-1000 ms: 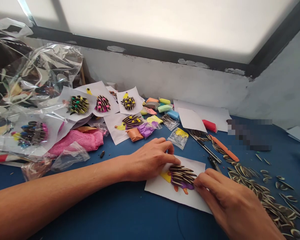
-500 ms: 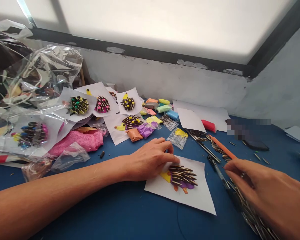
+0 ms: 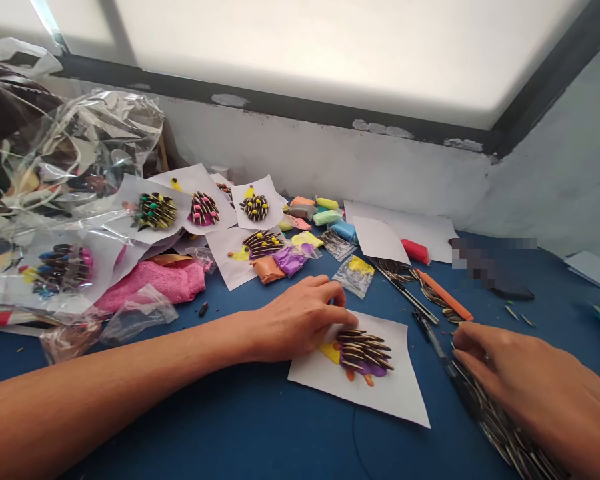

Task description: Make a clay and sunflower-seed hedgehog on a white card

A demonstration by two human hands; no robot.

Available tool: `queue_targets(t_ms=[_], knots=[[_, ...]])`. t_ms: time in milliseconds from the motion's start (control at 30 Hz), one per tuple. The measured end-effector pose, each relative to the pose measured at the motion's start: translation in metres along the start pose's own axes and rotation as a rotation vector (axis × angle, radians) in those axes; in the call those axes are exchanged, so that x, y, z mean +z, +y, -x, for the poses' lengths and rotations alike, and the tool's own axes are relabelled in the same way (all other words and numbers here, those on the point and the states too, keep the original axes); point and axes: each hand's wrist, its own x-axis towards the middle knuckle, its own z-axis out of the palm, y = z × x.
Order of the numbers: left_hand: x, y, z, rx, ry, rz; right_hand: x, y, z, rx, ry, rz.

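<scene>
A white sheet of paper (image 3: 400, 393) bears a clay hedgehog with a yellow head, a purple body (image 3: 375, 368), small orange feet and striped sunflower seeds (image 3: 364, 348) as spines. My left hand (image 3: 307, 317) presses on the paper's upper left corner, fingers curled, the thumb and index finger by the hedgehog's head. My right hand (image 3: 525, 373) is over a long heap of loose sunflower seeds (image 3: 510, 433), its thumb and fingers bent together. Whatever is between its fingertips is hidden. A dark pen (image 3: 440, 350) lies beside the heap.
An orange stick (image 3: 445, 295) lies beyond my right hand. Clay packets, including a purple one (image 3: 291, 259) and a red one (image 3: 415, 251), lie at the back. Several finished hedgehog sheets (image 3: 255, 208), a pink towel (image 3: 155, 285) and clear plastic bags (image 3: 100, 140) fill the left.
My right hand has lowered slightly and moved a little right onto the seeds, its fingers drawn closer together. My left hand and the hedgehog sheet have stayed in place.
</scene>
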Motion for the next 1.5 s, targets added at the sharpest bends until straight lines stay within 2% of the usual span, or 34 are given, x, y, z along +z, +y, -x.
queue_targets(t_ms=[367, 533, 667, 800, 967, 1267, 1500], knots=[[0.001, -0.001, 0.000, 0.027, 0.025, -0.012, 0.007, -0.004, -0.002, -0.005, 0.154, -0.028], [0.002, -0.001, 0.001, 0.038, 0.034, -0.019, 0.001, -0.005, 0.005, -0.042, 0.242, -0.114], [0.001, 0.000, 0.001, 0.045, 0.038, -0.021, -0.007, -0.012, 0.013, -0.156, 0.288, -0.333], [0.002, -0.001, 0.001, 0.042, 0.034, -0.033, -0.004, -0.018, 0.016, -0.292, 0.239, -0.538], [0.004, -0.002, 0.000, 0.036, 0.036, -0.042, 0.008, -0.014, 0.013, -0.368, 0.175, -0.564], [0.004, 0.000, 0.001, 0.040, 0.038, -0.068, 0.011, -0.023, 0.018, -0.503, 0.246, -0.457], [0.003, 0.000, 0.001, 0.029, 0.026, -0.082, 0.022, -0.017, 0.015, -0.566, 0.262, -0.349]])
